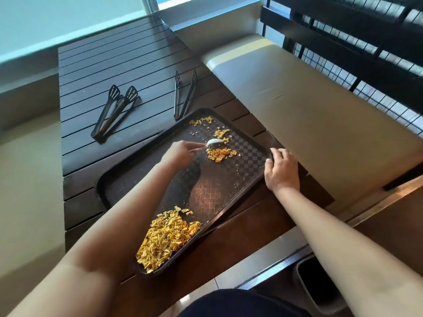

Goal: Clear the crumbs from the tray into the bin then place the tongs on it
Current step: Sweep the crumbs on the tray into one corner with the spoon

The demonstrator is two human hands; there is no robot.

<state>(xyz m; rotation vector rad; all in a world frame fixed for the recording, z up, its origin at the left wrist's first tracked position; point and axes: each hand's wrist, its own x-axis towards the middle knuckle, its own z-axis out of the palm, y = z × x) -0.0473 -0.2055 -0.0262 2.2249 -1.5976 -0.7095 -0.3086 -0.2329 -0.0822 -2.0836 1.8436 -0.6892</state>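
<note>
A dark checkered tray lies slanted on the slatted table. Yellow crumbs sit in a big heap at its near corner, with a small pile mid-tray and scattered bits at the far end. My left hand holds a small white-bristled brush just above the small pile. My right hand grips the tray's right rim. Two black tongs lie on the table beyond the tray, one at the left and one nearer the tray's far corner.
A dark bin stands on the floor at the lower right, below the table edge. A beige cushioned bench runs along the right, with a black slatted backrest behind it. The dark slatted table reaches back to a window sill.
</note>
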